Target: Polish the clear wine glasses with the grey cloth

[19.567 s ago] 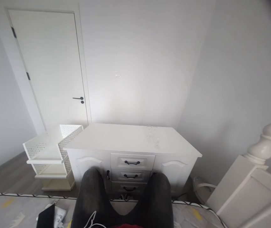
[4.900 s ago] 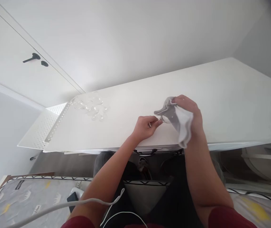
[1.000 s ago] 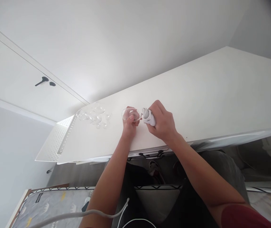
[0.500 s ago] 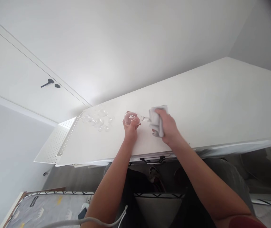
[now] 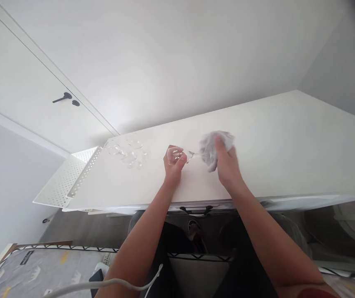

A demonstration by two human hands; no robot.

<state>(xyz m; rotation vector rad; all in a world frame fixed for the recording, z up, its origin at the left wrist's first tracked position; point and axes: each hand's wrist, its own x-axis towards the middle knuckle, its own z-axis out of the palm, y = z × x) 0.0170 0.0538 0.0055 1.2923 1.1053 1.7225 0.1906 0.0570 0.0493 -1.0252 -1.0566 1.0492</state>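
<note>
My left hand (image 5: 173, 164) is closed around the bowl of a clear stemmed glass (image 5: 177, 155), which lies sideways over the white dresser top (image 5: 273, 153). My right hand (image 5: 223, 163) grips a crumpled grey-white cloth (image 5: 212, 144) wrapped over the foot end of the glass's stem. Both hands hover near the dresser's front middle. A cluster of several other clear glasses (image 5: 127, 150) stands to the left of my left hand, toward the back edge.
A white perforated shelf unit (image 5: 68, 178) adjoins the dresser's left end. A white door with a black handle (image 5: 62, 98) is at the far left. Below are a drawer handle (image 5: 196, 210), my legs, a patterned mattress (image 5: 25, 273) and a white cable (image 5: 102, 283).
My right hand with the cloth has slid rightward along the stem to the glass's foot, and the cloth has loosened. My left hand keeps its hold on the bowl.
</note>
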